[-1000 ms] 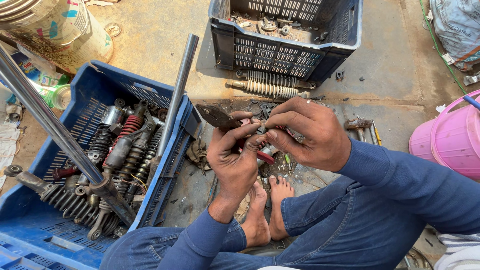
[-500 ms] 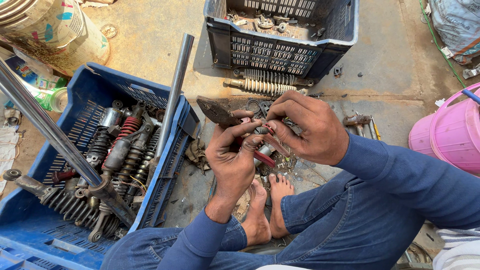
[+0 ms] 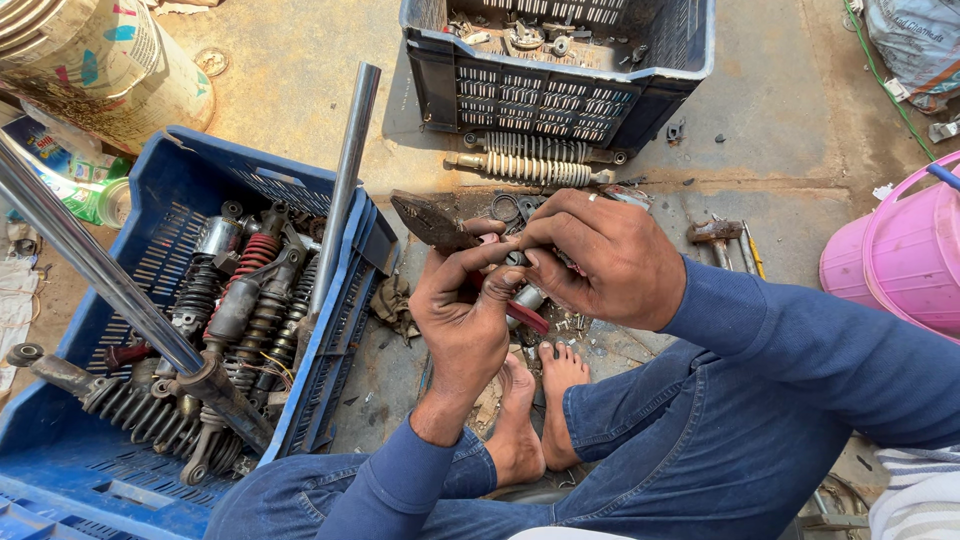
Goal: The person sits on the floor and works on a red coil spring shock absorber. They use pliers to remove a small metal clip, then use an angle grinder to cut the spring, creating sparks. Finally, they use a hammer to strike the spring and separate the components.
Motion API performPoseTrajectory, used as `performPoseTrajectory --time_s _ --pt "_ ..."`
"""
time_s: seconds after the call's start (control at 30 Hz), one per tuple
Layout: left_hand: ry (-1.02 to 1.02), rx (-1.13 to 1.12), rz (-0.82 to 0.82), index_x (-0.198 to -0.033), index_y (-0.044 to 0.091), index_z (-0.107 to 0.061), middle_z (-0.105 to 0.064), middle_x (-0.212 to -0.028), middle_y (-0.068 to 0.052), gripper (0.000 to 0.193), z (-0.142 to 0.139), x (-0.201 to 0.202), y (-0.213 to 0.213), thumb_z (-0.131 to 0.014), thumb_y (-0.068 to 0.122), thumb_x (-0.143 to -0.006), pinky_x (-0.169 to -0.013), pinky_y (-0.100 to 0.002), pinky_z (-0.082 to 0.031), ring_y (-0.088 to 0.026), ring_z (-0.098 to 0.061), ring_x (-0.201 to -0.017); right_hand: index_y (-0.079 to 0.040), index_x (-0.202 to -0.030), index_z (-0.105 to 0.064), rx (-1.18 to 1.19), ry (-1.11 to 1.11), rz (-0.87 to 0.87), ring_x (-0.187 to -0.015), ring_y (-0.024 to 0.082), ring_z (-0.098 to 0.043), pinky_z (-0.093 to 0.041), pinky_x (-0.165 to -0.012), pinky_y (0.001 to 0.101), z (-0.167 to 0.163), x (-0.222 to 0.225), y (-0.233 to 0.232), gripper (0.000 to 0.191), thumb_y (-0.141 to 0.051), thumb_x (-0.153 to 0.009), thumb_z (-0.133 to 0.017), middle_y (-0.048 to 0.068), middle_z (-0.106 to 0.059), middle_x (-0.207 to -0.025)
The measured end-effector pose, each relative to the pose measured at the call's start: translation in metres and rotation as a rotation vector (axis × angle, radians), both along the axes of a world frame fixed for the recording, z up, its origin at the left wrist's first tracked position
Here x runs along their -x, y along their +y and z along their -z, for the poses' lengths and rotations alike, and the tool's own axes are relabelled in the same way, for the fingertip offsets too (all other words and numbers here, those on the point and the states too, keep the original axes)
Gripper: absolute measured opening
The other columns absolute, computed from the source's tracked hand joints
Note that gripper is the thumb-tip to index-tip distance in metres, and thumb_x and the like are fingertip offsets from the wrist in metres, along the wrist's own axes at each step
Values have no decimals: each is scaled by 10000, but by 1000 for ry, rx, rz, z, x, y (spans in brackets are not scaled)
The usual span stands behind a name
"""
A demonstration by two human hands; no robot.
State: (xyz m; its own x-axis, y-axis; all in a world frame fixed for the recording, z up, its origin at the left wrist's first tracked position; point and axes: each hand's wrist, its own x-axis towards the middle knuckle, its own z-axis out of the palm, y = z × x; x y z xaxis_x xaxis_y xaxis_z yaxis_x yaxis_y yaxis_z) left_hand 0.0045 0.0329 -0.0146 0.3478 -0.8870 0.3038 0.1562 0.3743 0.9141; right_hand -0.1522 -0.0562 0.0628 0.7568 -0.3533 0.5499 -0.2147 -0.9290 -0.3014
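My left hand point(image 3: 465, 315) grips a pair of rusty pliers point(image 3: 432, 223) with red handles, jaws pointing up and left. My right hand point(image 3: 600, 255) closes over a small metal part held against the pliers; the part is mostly hidden by my fingers. Both hands meet above my bare feet point(image 3: 535, 400) on the concrete ground. I wear blue sleeves and jeans.
A blue crate point(image 3: 165, 185) at left holds several shock absorbers, springs and long steel tubes point(image 3: 340, 190). A dark crate point(image 3: 560, 95) of small parts stands ahead, with a spring shock point(image 3: 530, 168) lying before it. A pink bucket point(image 3: 900, 250) is at right, a hammer point(image 3: 715, 232) near it.
Both hands have stayed together on the pliers and part, shifting only slightly; my right fingers have curled a little tighter over the part.
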Motion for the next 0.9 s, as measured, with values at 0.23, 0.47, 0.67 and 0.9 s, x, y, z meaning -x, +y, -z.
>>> performPoseTrajectory --time_s 0.23,0.47,0.67,0.9 --pt "74 12 23 -1128 -10 -722 -607 -1317 -97 147 5 -3 -1 -723 26 -986 -898 -263 -630 -128 -667 -1105 14 -1087 -637 -170 -28 -62 -826 242 -711 -581 -675 349 1 2 -2 171 -34 -943 -716 160 -671 -1010" --pt "388 -13 94 -1172 -43 -674 -644 -1313 -157 217 17 -3 -9 -712 74 -993 -832 -281 -631 -169 -712 -1006 3 -1080 -653 -237 -53 -52 -850 225 -732 -602 -703 334 0 4 -3 143 10 -942 -687 140 -687 -1000" --pt "510 -14 142 -1170 -61 -675 -656 -1303 -187 238 21 -2 -11 -719 86 -988 -844 -313 -643 -207 -724 -999 29 -1084 -644 -316 -4 43 -823 226 -732 -614 -729 335 7 8 -6 160 -90 -983 -682 153 -691 -948" --pt "592 -11 161 -1122 -57 -688 -651 -1282 -168 224 24 -2 -11 -755 73 -952 -841 -309 -637 -195 -728 -1007 12 -1110 -651 -456 22 -20 -840 199 -754 -624 -744 322 9 7 -7 231 -189 -996 -667 120 -718 -957"
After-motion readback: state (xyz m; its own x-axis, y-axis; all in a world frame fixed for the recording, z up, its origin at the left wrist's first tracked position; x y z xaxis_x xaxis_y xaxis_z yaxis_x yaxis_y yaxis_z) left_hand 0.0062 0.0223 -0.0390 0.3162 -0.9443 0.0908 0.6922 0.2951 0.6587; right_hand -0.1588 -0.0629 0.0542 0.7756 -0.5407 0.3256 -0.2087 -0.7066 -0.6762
